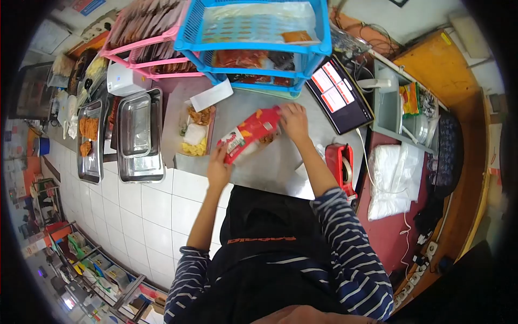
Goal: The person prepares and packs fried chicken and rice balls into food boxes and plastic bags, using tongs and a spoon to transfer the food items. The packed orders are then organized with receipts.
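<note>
A red printed paper sleeve [249,134] lies tilted over a food box on the metal tabletop, and some brown food shows under its right edge. Closed on the sleeve's lower left end is my left hand [219,166]. My right hand [294,123] grips the far right end, with the fingertips partly hidden. To the left stands a meal box [179,141] holding white rice [195,133], brown fried food [201,115] and yellow egg-like pieces [196,149]. A white paper slip [211,96] lies across its upper edge.
Blue stacked baskets [253,44] and pink ones [145,55] rise behind. A tablet [340,96] and red tape dispenser [340,167] are at the right, near white plastic bags [396,181]. Metal trays [141,171] stand left, one with fried pieces [89,128].
</note>
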`<state>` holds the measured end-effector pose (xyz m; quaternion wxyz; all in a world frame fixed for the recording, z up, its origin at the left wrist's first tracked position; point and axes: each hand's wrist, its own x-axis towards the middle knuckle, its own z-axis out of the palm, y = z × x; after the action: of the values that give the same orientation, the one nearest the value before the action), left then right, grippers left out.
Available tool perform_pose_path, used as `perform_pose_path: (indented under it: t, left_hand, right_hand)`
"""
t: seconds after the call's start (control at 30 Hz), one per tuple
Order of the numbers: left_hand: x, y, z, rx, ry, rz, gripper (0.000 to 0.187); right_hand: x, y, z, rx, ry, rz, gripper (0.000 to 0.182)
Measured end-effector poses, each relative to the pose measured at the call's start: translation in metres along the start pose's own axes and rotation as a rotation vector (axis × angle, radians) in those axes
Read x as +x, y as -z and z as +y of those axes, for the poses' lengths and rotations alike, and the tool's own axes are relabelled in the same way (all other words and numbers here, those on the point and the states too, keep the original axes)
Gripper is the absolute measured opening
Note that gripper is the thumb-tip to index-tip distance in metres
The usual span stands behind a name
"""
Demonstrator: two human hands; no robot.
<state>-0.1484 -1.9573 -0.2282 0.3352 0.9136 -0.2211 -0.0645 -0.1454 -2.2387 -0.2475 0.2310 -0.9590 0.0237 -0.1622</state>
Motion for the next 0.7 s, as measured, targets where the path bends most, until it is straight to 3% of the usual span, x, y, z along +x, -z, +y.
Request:
perform_pose_path:
  t: [0.07,0.17,0.23,0.37,0.4,0.47,0.5,0.57,0.7]
  left_hand:
    - [-0.006,-0.034,-0.008,-0.052,0.118,0.049,0.062]
    - [-0.009,-0.068,-0.008,-0.145,0.076,0.191,0.063]
    - [-0.002,-0.072,-0.003,-0.546,0.159,0.052,0.057]
    - [0.018,-0.045,-0.001,-0.429,0.141,-0.092,0.043]
    - [0.024,-0.037,0.002,-0.426,0.146,-0.085,0.043]
    - [0.036,-0.025,0.002,-0.342,0.255,-0.363,0.04]
    - [0.038,-0.029,-0.003,-0.339,0.251,-0.351,0.04]
    - [0.038,-0.042,-0.015,-0.346,0.112,-0.34,0.037]
    - [0.033,-0.039,-0.011,-0.392,0.08,-0.242,0.036]
  right_hand:
    - [-0.036,-0.01,0.003,-0.025,-0.029,0.092,0.025]
    - [-0.088,-0.024,-0.009,0.235,-0.335,0.201,0.021]
    - [-0.113,-0.024,-0.019,0.374,-0.528,0.221,0.021]
    - [-0.127,-0.002,-0.016,0.701,-0.815,0.116,0.023]
    - [-0.126,0.005,-0.018,0.798,-0.773,0.134,0.031]
    - [-0.122,0.021,-0.027,0.528,-0.778,-0.01,0.04]
    - [-0.126,0.017,-0.027,0.533,-0.765,-0.007,0.04]
    - [-0.132,0.007,-0.029,0.303,-0.503,0.053,0.048]
    - [-0.134,0.005,-0.036,0.325,-0.569,-0.027,0.049]
